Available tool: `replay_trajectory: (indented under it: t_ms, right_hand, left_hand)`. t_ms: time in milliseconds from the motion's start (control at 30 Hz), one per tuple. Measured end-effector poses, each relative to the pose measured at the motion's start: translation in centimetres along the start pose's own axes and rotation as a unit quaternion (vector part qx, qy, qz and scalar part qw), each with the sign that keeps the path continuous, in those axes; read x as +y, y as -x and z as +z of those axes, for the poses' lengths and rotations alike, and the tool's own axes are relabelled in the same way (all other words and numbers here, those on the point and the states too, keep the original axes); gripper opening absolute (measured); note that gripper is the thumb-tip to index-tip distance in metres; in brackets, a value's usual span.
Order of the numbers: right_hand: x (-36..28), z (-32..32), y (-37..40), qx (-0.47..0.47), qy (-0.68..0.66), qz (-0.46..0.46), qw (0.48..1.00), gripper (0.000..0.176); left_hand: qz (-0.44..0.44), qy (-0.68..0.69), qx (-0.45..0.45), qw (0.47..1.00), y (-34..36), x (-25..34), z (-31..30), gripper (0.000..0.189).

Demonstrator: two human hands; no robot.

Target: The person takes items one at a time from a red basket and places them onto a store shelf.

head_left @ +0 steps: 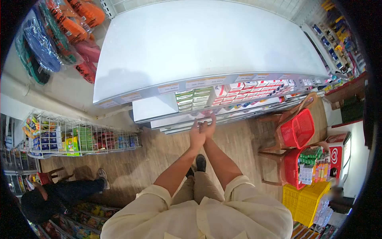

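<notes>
Both my hands are held together in front of me, at the front edge of the shelving unit. My left hand (195,135) touches my right hand (209,125); the fingers overlap and are too small to make out, so I cannot tell whether anything is between them. Just beyond them, below the white top shelf (215,40), stand green-and-white boxes (193,98) and rows of red-and-white boxes (250,91). A lower shelf edge (175,128) runs beside my hands.
Wire baskets of packets (85,139) stand at left, with a seated person (59,197) below them. Bagged slippers (59,32) hang upper left. At right are chairs with red baskets (298,127), a yellow crate (304,203) and another person (340,201).
</notes>
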State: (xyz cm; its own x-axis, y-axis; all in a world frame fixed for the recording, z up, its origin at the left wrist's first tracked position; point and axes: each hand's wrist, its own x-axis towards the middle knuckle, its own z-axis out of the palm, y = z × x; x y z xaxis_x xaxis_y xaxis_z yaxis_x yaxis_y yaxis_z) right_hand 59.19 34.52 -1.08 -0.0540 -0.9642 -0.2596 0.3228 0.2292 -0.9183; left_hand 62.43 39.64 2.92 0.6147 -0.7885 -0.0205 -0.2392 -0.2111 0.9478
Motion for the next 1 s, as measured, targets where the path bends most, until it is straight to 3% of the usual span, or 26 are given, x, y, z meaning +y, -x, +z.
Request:
replay_trajectory:
  t_ms: [33, 100, 133, 200, 333, 400, 533, 633, 733, 833, 933, 1000]
  right_hand:
    - [-0.2, -0.4, -0.2, 0.003, 0.0, -0.001, 1.0, 0.054]
    - [-0.6, -1.6, -0.6, -0.028, 0.226, -0.077, 0.971, 0.055]
    - [-0.5, -1.9, -0.9, -0.026, 0.227, -0.079, 0.97, 0.055]
    - [-0.3, -2.5, -1.5, -0.038, 0.33, -0.175, 0.927, 0.056]
    - [-0.2, -2.5, -1.9, -0.056, 0.276, -0.2, 0.938, 0.056]
    - [-1.0, -2.4, -1.8, -0.088, 0.257, -0.174, 0.947, 0.054]
    - [-1.5, -2.4, -1.8, -0.085, 0.27, -0.159, 0.946, 0.051]
    - [-0.1, -2.9, -2.6, -0.088, 0.243, -0.168, 0.951, 0.05]
    - [0.1, -3.1, -2.9, -0.127, 0.205, -0.114, 0.964, 0.049]
    - [-0.2, -3.0, -2.4, -0.109, 0.228, -0.136, 0.958, 0.049]
    - [-1.0, -3.4, -0.5, -0.111, 0.204, -0.22, 0.948, 0.052]
    - [-2.5, -4.7, 2.8, -0.093, 0.14, -0.087, 0.982, 0.057]
  left_hand:
    - [0.001, 0.001, -0.003, 1.0, -0.2, -0.4, 0.6, 0.051]
    - [-0.069, 0.081, -0.063, 0.992, -1.0, -0.3, 1.6, 0.048]
    - [-0.069, 0.083, -0.065, 0.992, -1.3, 0.1, 1.8, 0.048]
    - [-0.045, 0.045, -0.046, 0.997, -1.9, 0.7, 2.2, 0.05]
    - [0.007, 0.036, 0.004, 0.999, -3.3, 0.3, 3.5, 0.048]
    - [-0.053, 0.026, -0.048, 0.997, -3.6, 0.7, 3.2, 0.042]
    - [-0.014, 0.093, -0.024, 0.995, -3.5, 0.9, 3.9, 0.039]
    - [-0.016, 0.097, -0.028, 0.995, -3.4, 0.9, 3.7, 0.04]
    - [-0.071, 0.069, -0.08, 0.992, -3.4, 1.7, 3.2, 0.05]
    - [-0.094, 0.069, -0.085, 0.99, -3.3, 1.6, 3.0, 0.052]
    - [-0.123, 0.074, -0.075, 0.987, -2.7, 0.1, 2.7, 0.053]
    - [-0.103, 0.047, -0.103, 0.988, -0.7, -0.7, 1.0, 0.054]
